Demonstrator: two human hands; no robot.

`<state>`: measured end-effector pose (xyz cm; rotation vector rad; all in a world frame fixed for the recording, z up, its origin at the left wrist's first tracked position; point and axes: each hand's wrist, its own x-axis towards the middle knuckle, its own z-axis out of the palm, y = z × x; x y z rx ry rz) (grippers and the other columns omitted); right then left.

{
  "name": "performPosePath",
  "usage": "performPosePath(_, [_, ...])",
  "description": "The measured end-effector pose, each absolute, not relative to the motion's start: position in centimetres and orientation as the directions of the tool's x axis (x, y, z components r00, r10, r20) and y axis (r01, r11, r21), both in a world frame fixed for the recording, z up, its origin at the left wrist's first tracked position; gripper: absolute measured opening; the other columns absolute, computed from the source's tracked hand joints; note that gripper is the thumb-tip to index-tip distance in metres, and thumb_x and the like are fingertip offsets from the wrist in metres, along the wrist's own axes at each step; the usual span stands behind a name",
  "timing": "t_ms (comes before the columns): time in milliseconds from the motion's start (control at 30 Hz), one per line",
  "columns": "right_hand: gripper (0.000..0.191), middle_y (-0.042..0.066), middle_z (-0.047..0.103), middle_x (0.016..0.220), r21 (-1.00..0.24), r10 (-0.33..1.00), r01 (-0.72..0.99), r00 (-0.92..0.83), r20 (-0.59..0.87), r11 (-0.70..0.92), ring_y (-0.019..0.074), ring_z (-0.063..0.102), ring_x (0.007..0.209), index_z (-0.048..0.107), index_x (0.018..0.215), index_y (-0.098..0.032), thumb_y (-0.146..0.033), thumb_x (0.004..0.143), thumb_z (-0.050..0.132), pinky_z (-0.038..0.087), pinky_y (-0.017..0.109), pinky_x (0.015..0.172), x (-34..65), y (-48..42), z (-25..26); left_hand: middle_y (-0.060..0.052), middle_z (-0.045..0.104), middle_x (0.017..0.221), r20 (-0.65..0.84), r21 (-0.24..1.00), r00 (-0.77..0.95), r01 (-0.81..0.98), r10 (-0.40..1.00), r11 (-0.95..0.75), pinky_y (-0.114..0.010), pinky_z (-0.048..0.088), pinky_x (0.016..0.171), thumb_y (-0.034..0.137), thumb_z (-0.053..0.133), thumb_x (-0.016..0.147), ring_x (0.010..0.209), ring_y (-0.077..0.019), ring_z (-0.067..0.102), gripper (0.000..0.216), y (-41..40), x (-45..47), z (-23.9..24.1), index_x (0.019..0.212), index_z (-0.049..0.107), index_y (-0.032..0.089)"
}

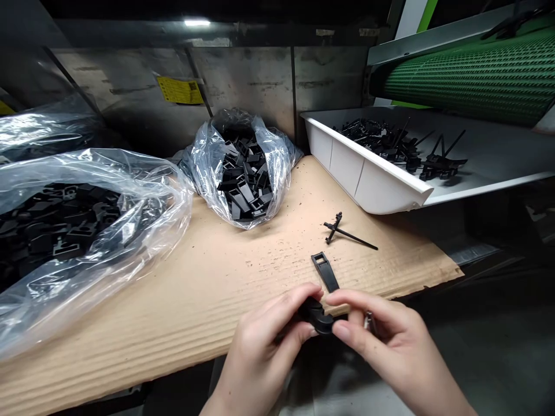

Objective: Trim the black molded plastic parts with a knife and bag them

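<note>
I hold a small black plastic part [318, 316] between both hands, just off the near edge of the cardboard [182, 300]. My left hand [264, 341] pinches its left end between thumb and forefinger; my right hand [385, 341] closes on its right end with thumb and fingertips, and something thin and metallic shows behind those fingers, too hidden to name. Both grips are narrow and tight on the part.

My guess is that I am in the middle of working on this one piece, checking it or trimming it, with sorting not yet done. The next move, as I judge it, calls for a steady pinch and a small twist or turn, keeping the part clear of the table edge so it does not drop.

On the cardboard just ahead lies a flat black clip [325, 271], and beyond it a sprue [347, 231] with a long thin stem. Two bags [243, 167] of black parts sit to the left and centre. A white tray [368, 179] on the right holds more sprues under a green belt [468, 81].

A yellow label [180, 91] is stuck on the metal back wall; its print is too small to read. I see no brand.
</note>
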<state>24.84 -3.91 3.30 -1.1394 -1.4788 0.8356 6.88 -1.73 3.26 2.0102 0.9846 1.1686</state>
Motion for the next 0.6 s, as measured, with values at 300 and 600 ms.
performPosePath(300, [0.014, -0.007, 0.066, 0.06, -0.769, 0.804, 0.433, 0.148, 0.575, 0.47, 0.0079, 0.062, 0.053, 0.062, 0.076, -0.023, -0.01, 0.081, 0.061, 0.047, 0.012, 0.05, 24.4, -4.3, 1.9, 0.004, 0.073, 0.095, 0.409, 0.85, 0.346, 0.193, 0.844, -0.491, -0.01, 0.048, 0.082, 0.004, 0.066, 0.077, 0.091, -0.0104, 0.067, 0.031, -1.6, 7.1, 4.2, 0.098, 0.07, 0.026])
performPosePath(600, [0.013, -0.008, 0.063, 0.06, -0.738, 0.801, 0.454, 0.083, 0.593, 0.5, 0.0069, 0.058, 0.048, 0.062, 0.087, -0.029, -0.017, 0.082, 0.057, 0.046, 0.012, 0.049, 23.9, -5.6, 2.0, 0.003, 0.071, 0.099, 0.437, 0.832, 0.34, 0.199, 0.832, -0.518, -0.008, 0.045, 0.086, 0.001, 0.064, 0.077, 0.094, -0.0096, 0.065, 0.032, -1.9, 7.0, 3.8, 0.099, 0.069, 0.024])
